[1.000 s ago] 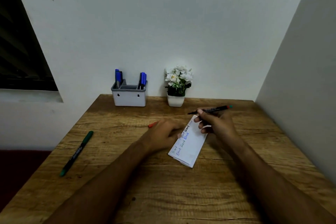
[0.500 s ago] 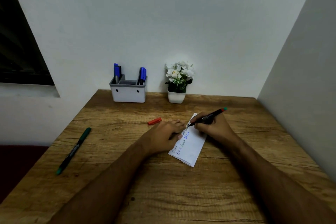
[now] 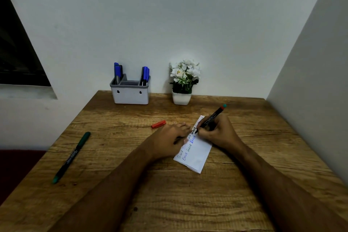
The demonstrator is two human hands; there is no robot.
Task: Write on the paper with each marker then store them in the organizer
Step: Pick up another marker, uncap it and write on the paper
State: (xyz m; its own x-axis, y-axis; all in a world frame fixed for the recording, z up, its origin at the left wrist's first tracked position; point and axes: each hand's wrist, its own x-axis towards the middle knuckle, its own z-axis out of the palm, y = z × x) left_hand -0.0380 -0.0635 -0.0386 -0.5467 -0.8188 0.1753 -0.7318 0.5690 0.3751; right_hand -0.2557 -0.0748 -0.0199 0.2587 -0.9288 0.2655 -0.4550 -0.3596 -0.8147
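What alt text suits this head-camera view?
A right hand writes with a black marker on folded paper, steadied by the left hand, on a wooden desk. An orange cap, green marker, organizer and potted flowers surround them.

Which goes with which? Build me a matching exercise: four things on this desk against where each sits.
1. green marker
2. red cap
3. flower pot
4. black marker

A. in the right hand, tip on the paper
B. by the wall, right of the organizer
C. lying alone near the desk's left edge
D. just beyond the left hand

Pairs: 1-C, 2-D, 3-B, 4-A
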